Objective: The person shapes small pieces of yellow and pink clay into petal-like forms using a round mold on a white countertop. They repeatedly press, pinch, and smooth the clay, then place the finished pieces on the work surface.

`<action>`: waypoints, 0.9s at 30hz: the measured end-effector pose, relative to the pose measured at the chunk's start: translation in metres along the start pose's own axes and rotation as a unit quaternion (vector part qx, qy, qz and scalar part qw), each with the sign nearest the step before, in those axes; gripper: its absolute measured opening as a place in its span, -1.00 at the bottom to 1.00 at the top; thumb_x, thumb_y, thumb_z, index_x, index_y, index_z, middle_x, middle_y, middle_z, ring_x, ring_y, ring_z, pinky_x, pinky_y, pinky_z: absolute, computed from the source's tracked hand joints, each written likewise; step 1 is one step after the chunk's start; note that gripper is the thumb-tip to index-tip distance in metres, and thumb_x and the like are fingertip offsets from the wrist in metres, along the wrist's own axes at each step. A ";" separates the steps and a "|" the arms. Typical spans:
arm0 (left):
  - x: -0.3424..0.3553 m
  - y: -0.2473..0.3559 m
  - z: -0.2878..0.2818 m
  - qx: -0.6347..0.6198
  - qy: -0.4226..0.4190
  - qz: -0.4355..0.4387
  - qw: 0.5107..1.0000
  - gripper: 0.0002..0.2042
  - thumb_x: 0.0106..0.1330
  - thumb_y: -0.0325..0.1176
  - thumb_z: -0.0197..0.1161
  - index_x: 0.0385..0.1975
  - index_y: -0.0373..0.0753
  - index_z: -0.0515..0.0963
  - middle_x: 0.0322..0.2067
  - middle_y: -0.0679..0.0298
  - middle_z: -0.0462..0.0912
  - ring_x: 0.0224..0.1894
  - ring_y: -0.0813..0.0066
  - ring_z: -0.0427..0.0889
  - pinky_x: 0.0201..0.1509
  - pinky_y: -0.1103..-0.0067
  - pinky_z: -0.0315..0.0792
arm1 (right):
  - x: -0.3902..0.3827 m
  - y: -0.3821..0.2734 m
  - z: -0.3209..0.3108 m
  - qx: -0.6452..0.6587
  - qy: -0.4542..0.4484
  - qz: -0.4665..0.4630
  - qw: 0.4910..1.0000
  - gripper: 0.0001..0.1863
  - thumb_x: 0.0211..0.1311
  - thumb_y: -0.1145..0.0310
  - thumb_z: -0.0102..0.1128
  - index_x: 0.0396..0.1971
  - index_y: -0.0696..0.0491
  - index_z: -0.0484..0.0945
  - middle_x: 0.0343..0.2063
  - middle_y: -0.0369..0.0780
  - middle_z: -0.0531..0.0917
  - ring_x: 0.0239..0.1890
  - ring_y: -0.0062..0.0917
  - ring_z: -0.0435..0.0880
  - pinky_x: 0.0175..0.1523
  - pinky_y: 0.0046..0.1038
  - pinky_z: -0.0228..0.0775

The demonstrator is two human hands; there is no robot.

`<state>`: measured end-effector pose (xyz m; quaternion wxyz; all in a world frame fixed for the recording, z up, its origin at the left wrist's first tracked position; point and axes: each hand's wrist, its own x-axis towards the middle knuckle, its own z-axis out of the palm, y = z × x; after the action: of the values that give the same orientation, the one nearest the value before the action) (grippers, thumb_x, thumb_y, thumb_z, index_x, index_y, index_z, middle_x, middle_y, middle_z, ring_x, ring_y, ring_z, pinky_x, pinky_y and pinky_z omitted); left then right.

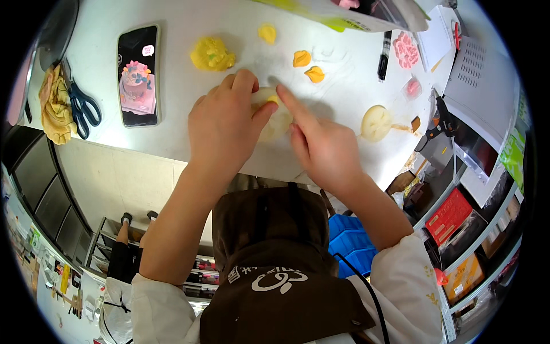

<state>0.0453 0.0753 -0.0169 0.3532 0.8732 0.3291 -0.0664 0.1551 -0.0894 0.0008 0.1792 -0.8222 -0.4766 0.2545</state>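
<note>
A round, pale cream mould [276, 127] lies on the white table between my hands, partly hidden by them. My left hand [224, 117] is closed about its left side, the thumb pressing a small bit of yellow paste [273, 100] in it. From the right, my right hand [325, 143] holds the mould's edge, index finger stretched to the far rim and thumb at the near side. Beyond them sit a crumpled yellow paste lump [212, 54], a flat yellow piece [267, 33] and two orange-yellow petals [302, 58], [314, 74].
A second cream mould [376, 123] lies to the right, near a black glue gun [443, 121]. On the left are a phone [137, 77], dark scissors [83, 109] and a yellow cloth [55, 106]. A marker [384, 55] and pink flower piece [405, 50] stand far right. Another person [121, 264] is behind at lower left.
</note>
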 end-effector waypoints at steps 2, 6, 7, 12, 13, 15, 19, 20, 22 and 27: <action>-0.006 -0.012 0.002 -0.023 0.030 0.049 0.998 -0.65 0.33 -0.21 0.54 0.00 -0.19 0.62 -0.22 0.21 0.67 -0.23 0.20 0.68 -0.18 0.32 0.55 | -0.005 -0.001 -0.002 -0.044 -0.023 -0.013 0.999 -0.20 0.31 0.49 0.27 0.58 -0.19 0.40 -0.50 -0.25 0.72 -0.49 -0.35 0.71 -0.46 -0.25 0.54; -0.031 -0.024 0.001 -0.068 0.085 0.082 0.991 -0.66 0.35 -0.38 0.47 0.09 -0.22 0.62 0.02 0.13 0.71 0.01 0.11 0.70 0.02 0.30 0.56 | -0.014 0.002 0.007 -0.107 -0.092 -0.015 0.990 -0.18 0.38 0.29 0.40 0.63 -0.30 0.34 -0.64 -0.26 0.62 -0.63 -0.33 0.62 -0.52 -0.26 0.46; -0.037 -0.025 0.003 -0.049 0.092 0.105 0.989 -0.64 0.34 -0.41 0.46 0.12 -0.23 0.61 0.08 0.11 0.69 0.08 0.09 0.68 0.10 0.27 0.54 | -0.012 -0.001 0.004 -0.121 -0.118 -0.004 0.986 -0.16 0.37 0.23 0.43 0.63 -0.30 0.33 -0.66 -0.28 0.62 -0.64 -0.33 0.62 -0.53 -0.27 0.45; -0.057 -0.017 0.018 -0.018 0.105 0.187 0.977 -0.57 0.23 -0.53 0.43 0.11 -0.30 0.51 0.36 -0.04 0.58 0.34 -0.12 0.57 0.42 0.12 0.38 | -0.003 0.008 0.000 -0.074 -0.081 -0.039 0.993 -0.10 0.32 0.04 0.47 0.64 -0.31 0.31 -0.69 -0.32 0.64 -0.68 -0.33 0.62 -0.55 -0.29 0.44; -0.058 -0.015 0.021 -0.031 0.110 0.198 0.973 -0.58 0.21 -0.54 0.42 0.06 -0.30 0.49 0.37 -0.07 0.57 0.35 -0.17 0.56 0.43 0.10 0.37 | -0.003 0.011 0.002 -0.040 -0.049 -0.055 0.996 -0.11 0.33 0.03 0.46 0.64 -0.32 0.31 -0.69 -0.31 0.65 -0.69 -0.33 0.63 -0.56 -0.29 0.43; -0.061 -0.011 0.026 -0.059 0.118 0.218 0.967 -0.61 0.17 -0.56 0.40 -0.02 -0.29 0.43 0.38 -0.14 0.55 0.36 -0.27 0.54 0.44 0.04 0.36 | -0.003 0.012 0.003 -0.025 -0.039 -0.059 0.997 -0.14 0.37 0.00 0.42 0.64 -0.29 0.30 -0.72 -0.31 0.63 -0.71 -0.32 0.61 -0.57 -0.28 0.43; -0.060 -0.013 0.029 -0.043 0.127 0.192 0.972 -0.65 0.14 -0.59 0.37 -0.14 -0.24 0.38 0.39 -0.16 0.53 0.36 -0.31 0.53 0.43 -0.02 0.36 | -0.003 0.007 0.001 -0.087 -0.092 -0.027 0.992 -0.20 0.46 -0.02 0.34 0.63 -0.23 0.31 -0.77 -0.30 0.57 -0.74 -0.32 0.59 -0.58 -0.27 0.43; -0.061 -0.014 0.030 -0.039 0.125 0.192 0.973 -0.65 0.14 -0.58 0.37 -0.14 -0.24 0.38 0.40 -0.17 0.52 0.37 -0.30 0.53 0.44 -0.03 0.36 | -0.003 0.007 0.001 -0.099 -0.096 -0.024 0.990 -0.21 0.47 0.00 0.33 0.63 -0.23 0.31 -0.77 -0.30 0.57 -0.74 -0.33 0.59 -0.58 -0.27 0.43; -0.063 -0.014 0.029 -0.021 0.114 0.196 0.974 -0.66 0.14 -0.57 0.36 -0.14 -0.24 0.39 0.41 -0.17 0.51 0.38 -0.30 0.52 0.45 -0.05 0.36 | 0.003 0.014 0.000 -0.100 -0.072 -0.059 0.991 -0.24 0.48 0.02 0.31 0.62 -0.23 0.33 -0.77 -0.30 0.57 -0.74 -0.34 0.59 -0.58 -0.28 0.44; -0.070 -0.015 0.039 -0.005 0.098 0.210 0.973 -0.68 0.15 -0.54 0.35 -0.16 -0.23 0.38 0.43 -0.18 0.49 0.41 -0.27 0.51 0.48 -0.07 0.35 | 0.006 0.016 -0.007 -0.082 -0.062 -0.067 0.992 -0.29 0.51 0.04 0.27 0.60 -0.23 0.37 -0.77 -0.29 0.59 -0.74 -0.34 0.61 -0.58 -0.27 0.45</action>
<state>-0.0133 0.0207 -0.0299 0.3299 0.9231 0.1721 0.0970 0.1728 -0.0923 -0.0034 0.0978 -0.7830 -0.5597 0.2531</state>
